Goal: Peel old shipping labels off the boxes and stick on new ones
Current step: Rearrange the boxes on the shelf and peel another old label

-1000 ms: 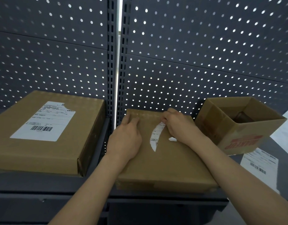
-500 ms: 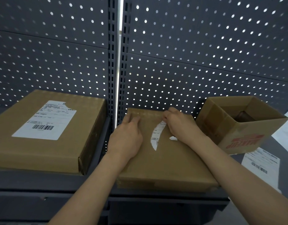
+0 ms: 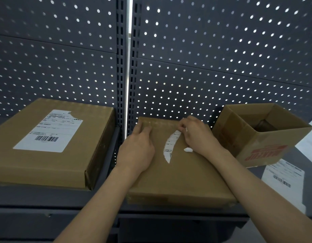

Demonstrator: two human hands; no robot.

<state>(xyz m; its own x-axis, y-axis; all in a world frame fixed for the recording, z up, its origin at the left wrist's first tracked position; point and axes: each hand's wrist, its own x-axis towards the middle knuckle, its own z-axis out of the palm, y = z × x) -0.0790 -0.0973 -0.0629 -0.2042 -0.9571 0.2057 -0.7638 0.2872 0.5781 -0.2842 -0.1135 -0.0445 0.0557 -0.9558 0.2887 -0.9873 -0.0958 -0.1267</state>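
— Boxes, counted?
— Three on the grey shelf (image 3: 46,199): a flat closed box (image 3: 46,165) at lower left, a second flat box (image 3: 178,181) at lower centre, an open box (image 3: 262,137) at right (something dark inside, too dim to tell).
— Labels?
— Four pieces of white. One full label (image 3: 50,130) stuck on the left box, its far corner torn away. One torn strip (image 3: 170,146) on the centre box, with one small scrap (image 3: 188,149) just beside it. One loose label sheet (image 3: 283,179) lying at lower right, just in front of the open box.
— And the hands?
— Two, both on the centre box. Flat with straight fingers, the left hand (image 3: 136,149), pressing the lid near its far left corner, holding nothing. Curled, the right hand (image 3: 197,135), fingertips pinching the strip's upper end.
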